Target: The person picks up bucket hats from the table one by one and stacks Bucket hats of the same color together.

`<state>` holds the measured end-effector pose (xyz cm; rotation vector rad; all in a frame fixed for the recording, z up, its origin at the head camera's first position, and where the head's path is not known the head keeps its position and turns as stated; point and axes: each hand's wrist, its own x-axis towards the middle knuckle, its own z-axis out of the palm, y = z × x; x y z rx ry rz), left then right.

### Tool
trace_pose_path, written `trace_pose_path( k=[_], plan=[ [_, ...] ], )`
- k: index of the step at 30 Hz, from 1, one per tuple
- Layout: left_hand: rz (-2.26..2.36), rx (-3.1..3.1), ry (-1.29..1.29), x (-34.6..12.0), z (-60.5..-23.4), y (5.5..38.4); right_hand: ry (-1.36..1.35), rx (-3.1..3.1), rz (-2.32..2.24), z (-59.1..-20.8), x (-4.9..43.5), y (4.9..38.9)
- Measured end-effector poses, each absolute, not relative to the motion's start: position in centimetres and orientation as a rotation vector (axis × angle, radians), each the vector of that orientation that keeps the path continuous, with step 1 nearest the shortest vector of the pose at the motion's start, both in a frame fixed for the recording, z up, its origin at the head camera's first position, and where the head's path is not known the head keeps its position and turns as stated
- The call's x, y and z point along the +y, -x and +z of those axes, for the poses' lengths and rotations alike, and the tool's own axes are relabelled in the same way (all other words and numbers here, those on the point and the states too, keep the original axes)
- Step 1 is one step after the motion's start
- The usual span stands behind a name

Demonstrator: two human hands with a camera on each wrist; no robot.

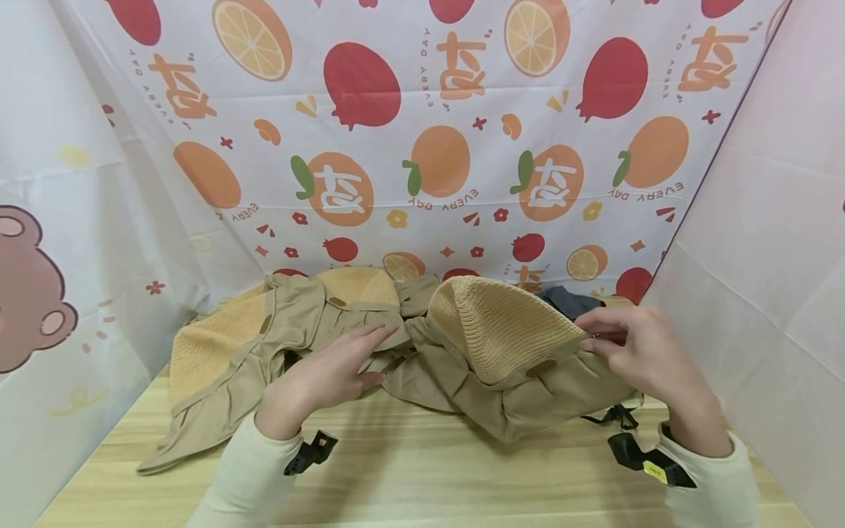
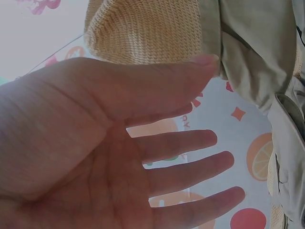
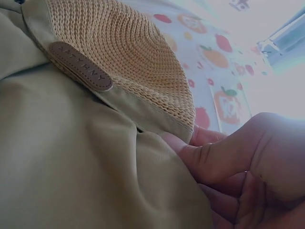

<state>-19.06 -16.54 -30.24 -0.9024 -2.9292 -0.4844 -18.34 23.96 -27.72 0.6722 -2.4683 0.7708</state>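
A sun hat with a woven straw crown (image 1: pixel 521 326) and a wide khaki cloth brim (image 3: pixel 71 143) is held up over the table. At its right side my right hand (image 1: pixel 643 356) pinches the edge where crown and brim meet, thumb in front. A brown oval label (image 3: pixel 81 67) sits on the hat's band. My left hand (image 1: pixel 326 374) is held to the left of this hat, its fingers straight and spread in the left wrist view. There the thumb overlaps the hat's band; whether it touches I cannot tell.
More straw-and-khaki hats lie along the back left, one with a straw crown (image 1: pixel 214 345), another crown (image 1: pixel 363 286) behind it. Dark blue cloth (image 1: pixel 568 301) shows behind the held hat. A black cord (image 1: pixel 617 416) lies on the wooden table (image 1: pixel 409 469). Printed curtains (image 1: pixel 370 242) enclose the table.
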Motion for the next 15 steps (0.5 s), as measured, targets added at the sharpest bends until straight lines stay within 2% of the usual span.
trace_pose_path(
  k=[15],
  plan=[
    [-0.52, -2.933, 0.908, -16.8, -30.1, 19.0, -0.669, -2.471, 0.796, -27.3, 25.0, 17.9]
  ],
)
